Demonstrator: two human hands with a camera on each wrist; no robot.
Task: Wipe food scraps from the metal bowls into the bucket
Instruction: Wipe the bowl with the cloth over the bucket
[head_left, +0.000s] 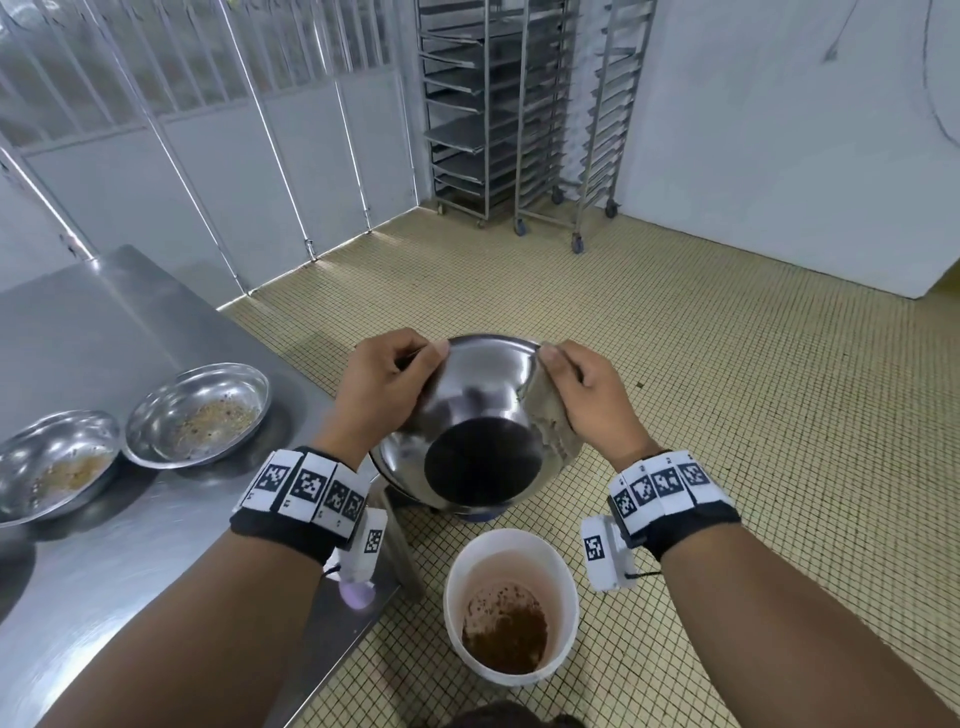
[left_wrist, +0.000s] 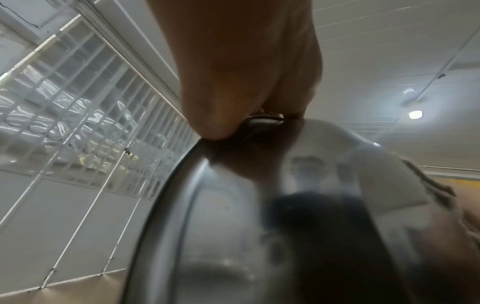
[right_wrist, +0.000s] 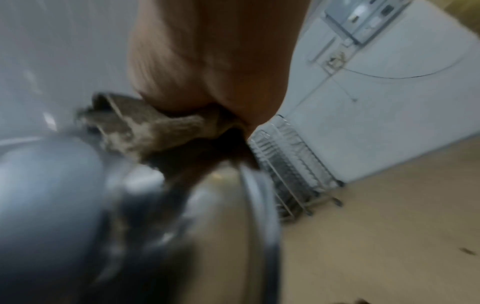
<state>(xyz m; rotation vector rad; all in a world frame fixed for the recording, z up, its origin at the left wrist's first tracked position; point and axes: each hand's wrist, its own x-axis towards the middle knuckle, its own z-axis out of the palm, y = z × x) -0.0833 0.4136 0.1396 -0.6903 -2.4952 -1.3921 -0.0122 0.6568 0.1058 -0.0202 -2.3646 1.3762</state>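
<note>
I hold a metal bowl (head_left: 483, 415) tipped away from me, its dark underside facing me, above and just behind a white bucket (head_left: 563, 577) with brown scraps at its bottom. My left hand (head_left: 395, 374) grips the bowl's left rim, and in the left wrist view the thumb (left_wrist: 221, 119) pinches the edge of the bowl (left_wrist: 259, 216). My right hand (head_left: 576, 384) curls over the right rim and holds a grey-brown cloth (head_left: 553, 421) against the bowl's outside. The cloth (right_wrist: 155, 131) is bunched under the fingers beside the bowl (right_wrist: 215, 226). The bowl's inside is hidden.
On the steel table (head_left: 104, 322) at my left sit two more metal bowls (head_left: 200, 410) (head_left: 52, 462) with crumbs in them. The table's leg (head_left: 402, 545) stands beside the bucket. Wheeled tray racks (head_left: 519, 114) stand at the far wall across the tiled floor (head_left: 753, 415).
</note>
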